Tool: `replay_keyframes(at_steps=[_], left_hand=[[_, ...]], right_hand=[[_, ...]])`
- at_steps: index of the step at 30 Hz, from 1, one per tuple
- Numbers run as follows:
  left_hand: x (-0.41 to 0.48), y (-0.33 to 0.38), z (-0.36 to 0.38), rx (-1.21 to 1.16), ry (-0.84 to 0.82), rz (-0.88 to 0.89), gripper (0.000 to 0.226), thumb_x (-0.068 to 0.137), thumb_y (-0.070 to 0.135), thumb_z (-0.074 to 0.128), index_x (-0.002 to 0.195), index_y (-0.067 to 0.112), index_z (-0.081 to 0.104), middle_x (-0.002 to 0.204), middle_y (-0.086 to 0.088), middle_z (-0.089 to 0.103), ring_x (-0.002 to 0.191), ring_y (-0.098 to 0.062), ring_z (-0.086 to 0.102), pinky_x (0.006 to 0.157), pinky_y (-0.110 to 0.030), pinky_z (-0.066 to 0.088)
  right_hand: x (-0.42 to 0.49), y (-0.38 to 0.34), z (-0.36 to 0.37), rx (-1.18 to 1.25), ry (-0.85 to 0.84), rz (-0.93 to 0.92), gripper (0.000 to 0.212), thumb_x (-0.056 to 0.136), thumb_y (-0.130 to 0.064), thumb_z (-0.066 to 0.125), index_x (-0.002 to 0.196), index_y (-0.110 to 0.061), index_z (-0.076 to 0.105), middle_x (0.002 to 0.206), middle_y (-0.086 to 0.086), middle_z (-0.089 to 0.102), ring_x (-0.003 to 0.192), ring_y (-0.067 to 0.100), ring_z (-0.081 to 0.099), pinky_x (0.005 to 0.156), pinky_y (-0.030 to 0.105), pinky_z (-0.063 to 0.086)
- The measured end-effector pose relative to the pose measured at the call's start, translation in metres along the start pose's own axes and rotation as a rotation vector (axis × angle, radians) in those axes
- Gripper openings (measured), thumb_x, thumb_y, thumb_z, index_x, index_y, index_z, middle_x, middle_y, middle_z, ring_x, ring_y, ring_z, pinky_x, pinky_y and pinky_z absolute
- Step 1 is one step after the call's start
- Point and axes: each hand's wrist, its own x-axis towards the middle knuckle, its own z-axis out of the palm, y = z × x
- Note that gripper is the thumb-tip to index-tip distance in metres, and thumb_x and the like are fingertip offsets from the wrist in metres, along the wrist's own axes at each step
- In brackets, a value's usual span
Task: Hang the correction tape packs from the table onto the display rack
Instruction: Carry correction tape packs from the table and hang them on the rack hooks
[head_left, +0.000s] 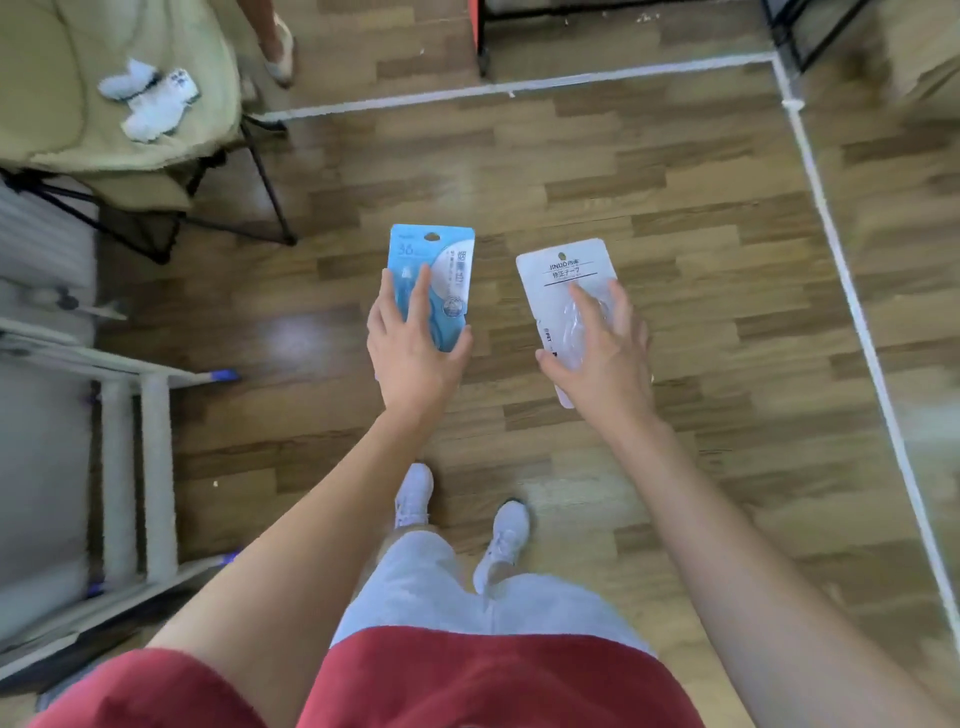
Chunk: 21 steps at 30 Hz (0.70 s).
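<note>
Finds the blue correction tape pack (447, 249) gripped by the left hand (410, 353) at frame centre and the white pack (558, 273) gripped by the right hand (605, 364) beside it, both above the floor (675, 208); judges either liable to slip from flat one-handed holds before hanging.

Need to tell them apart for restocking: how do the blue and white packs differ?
Blue pack is blue card with a picture; white pack is white with dark lettering. Left hand holds the blue pack, right hand the white pack. Both have a top hang hole.
</note>
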Motion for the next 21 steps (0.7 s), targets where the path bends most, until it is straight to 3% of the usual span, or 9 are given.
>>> replay_keyframes(at_steps=[8,21], left_hand=[[0.066,0.104,0.059,-0.033,-0.038,0.081,0.075,0.085,0.035,0.064,0.149,0.029,0.027,0.158,-0.009,0.013,0.14,-0.03,0.02,0.112,-0.041,0.02],[0.237,0.263,0.112,-0.09,0.007,0.165,0.074,0.085,0.034,0.065,0.149,0.027,0.028,0.157,-0.009,0.015,0.138,-0.031,0.021,0.112,-0.042,0.021]], right_hand=[[0.082,0.075,-0.059,-0.009,0.102,0.063,0.07,0.078,-0.031,0.07,0.141,-0.024,0.04,0.148,0.005,0.025,0.128,0.032,0.031,0.105,0.044,0.028],[0.276,0.126,-0.157,-0.044,0.25,0.076,0.067,0.079,-0.035,0.068,0.14,-0.025,0.042,0.148,0.004,0.027,0.126,0.029,0.034,0.099,0.04,0.03]])
